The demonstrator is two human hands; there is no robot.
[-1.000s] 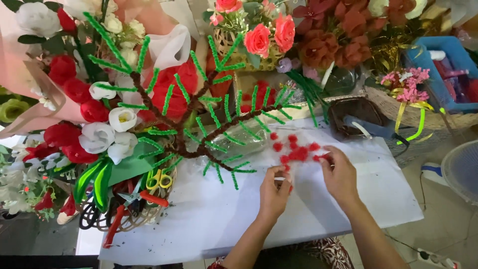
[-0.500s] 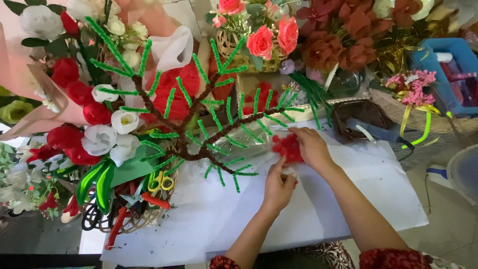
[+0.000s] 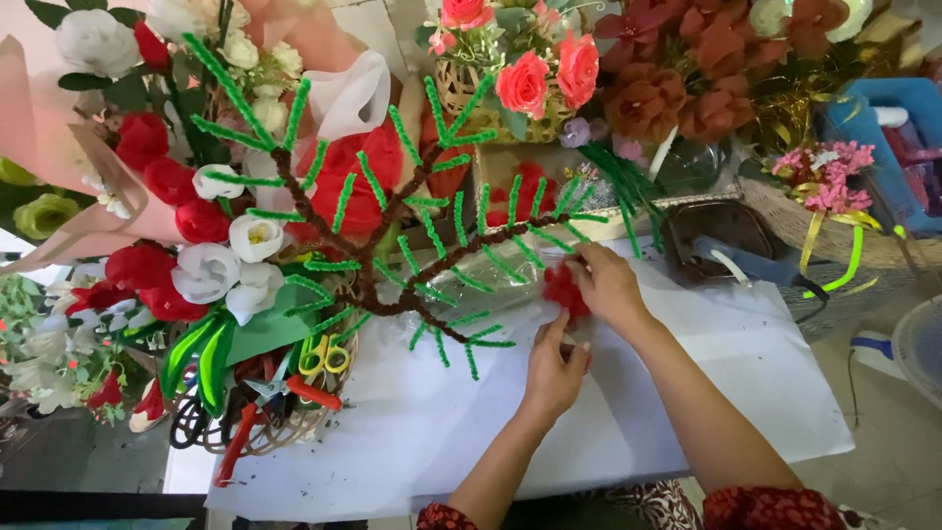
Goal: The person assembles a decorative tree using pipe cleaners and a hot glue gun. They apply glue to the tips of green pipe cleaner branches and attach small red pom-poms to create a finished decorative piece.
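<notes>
- The right hand (image 3: 610, 287) is closed around a small clump of red fuzzy pieces (image 3: 561, 291), with the fingers curled over the top of it.
- The left hand (image 3: 552, 368) sits just below, its fingertips pinching the lower edge of the same red clump, so both hands grip it together.
- The clump is held just above the white table (image 3: 687, 412), near the middle of its far edge.
- It is touching the tip of a brown pipe-cleaner branch (image 3: 432, 265) set with green needles, which reaches in from the left.
- A sheet of clear plastic wrap (image 3: 491, 280) lies under the branch beside the hands.
- At the left edge of the table a woven basket (image 3: 280, 432) holds scissors with red and yellow handles.
- A dark tray (image 3: 721, 231) with a glue gun lies at the far right corner.
- Red, white and pink artificial flowers crowd the far side.
</notes>
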